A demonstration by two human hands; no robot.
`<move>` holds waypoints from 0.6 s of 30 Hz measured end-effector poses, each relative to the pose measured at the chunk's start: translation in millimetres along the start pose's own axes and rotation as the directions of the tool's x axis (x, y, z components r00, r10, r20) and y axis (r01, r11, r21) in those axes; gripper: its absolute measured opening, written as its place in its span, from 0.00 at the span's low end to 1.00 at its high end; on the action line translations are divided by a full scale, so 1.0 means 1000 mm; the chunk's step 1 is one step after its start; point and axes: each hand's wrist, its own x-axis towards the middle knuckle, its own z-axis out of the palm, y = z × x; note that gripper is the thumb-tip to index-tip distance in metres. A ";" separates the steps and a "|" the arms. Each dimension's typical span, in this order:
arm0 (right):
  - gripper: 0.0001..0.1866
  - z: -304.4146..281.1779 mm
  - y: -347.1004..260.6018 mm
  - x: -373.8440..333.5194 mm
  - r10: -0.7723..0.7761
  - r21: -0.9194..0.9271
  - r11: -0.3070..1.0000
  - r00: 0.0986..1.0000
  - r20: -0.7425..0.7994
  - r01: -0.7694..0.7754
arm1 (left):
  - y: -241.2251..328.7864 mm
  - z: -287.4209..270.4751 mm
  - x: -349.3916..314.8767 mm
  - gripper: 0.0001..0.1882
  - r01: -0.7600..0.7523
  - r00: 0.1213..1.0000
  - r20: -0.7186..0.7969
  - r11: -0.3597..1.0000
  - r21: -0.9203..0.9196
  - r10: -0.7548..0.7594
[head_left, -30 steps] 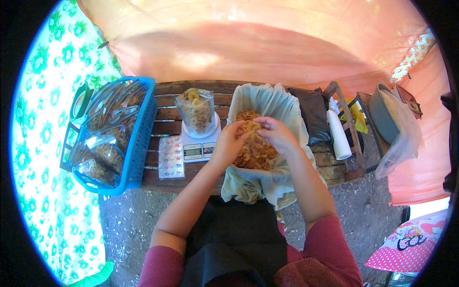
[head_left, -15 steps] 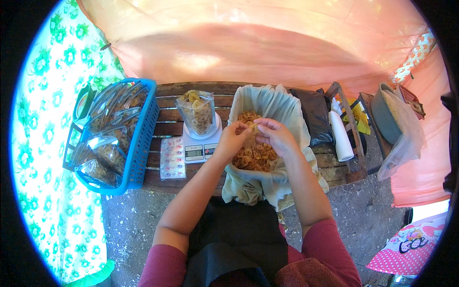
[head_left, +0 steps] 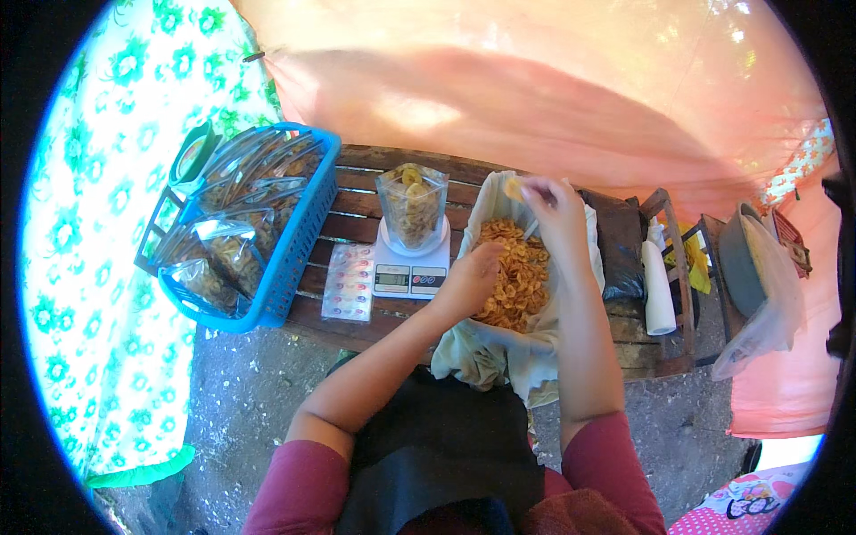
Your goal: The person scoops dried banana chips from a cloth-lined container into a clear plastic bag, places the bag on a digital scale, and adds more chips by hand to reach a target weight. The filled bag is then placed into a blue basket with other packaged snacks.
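Observation:
Between the fingertips of my right hand (head_left: 555, 207) is a yellow banana chip (head_left: 514, 188), raised over the far part of a cloth-lined basket. My left hand (head_left: 479, 278) is curled closed at the basket's left side, a little smeared; whatever its fingers hold is hidden. Below both hands, a heap of banana chips (head_left: 515, 290) lies on the pale lining cloth (head_left: 580, 254). Left of the basket, a clear pouch (head_left: 414, 209) partly filled with chips stands upright and open-topped on a white kitchen scale (head_left: 390, 278).
A blue plastic basket (head_left: 299, 223) full of filled pouches stands at the left. A sheet of labels (head_left: 349, 283) lies beside the scale on the slatted wooden bench (head_left: 352, 203). To the right are a black plastic bag (head_left: 620, 236), a white roll (head_left: 658, 290) and a grey basin (head_left: 747, 254).
My hands have parted. The right one has risen away with a chip, while the left has dropped toward the basket's near left side. The whole view has shifted and tilted slightly.

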 end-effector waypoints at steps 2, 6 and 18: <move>0.08 0.030 -0.024 0.022 -0.093 0.030 0.995 0.995 0.036 0.092 | 0.010 -0.003 -0.011 0.15 -0.076 0.995 -0.073 0.991 -0.110 0.068; 0.07 0.085 -0.055 0.047 -0.307 0.006 0.951 0.938 0.164 0.310 | 0.031 -0.041 -0.034 0.11 -0.240 0.895 -0.379 0.970 0.032 0.234; 0.07 0.058 -0.008 0.022 -0.261 -0.114 0.956 0.962 0.078 0.269 | 0.018 -0.183 -0.017 0.10 -0.138 0.731 -0.680 0.989 -0.061 0.060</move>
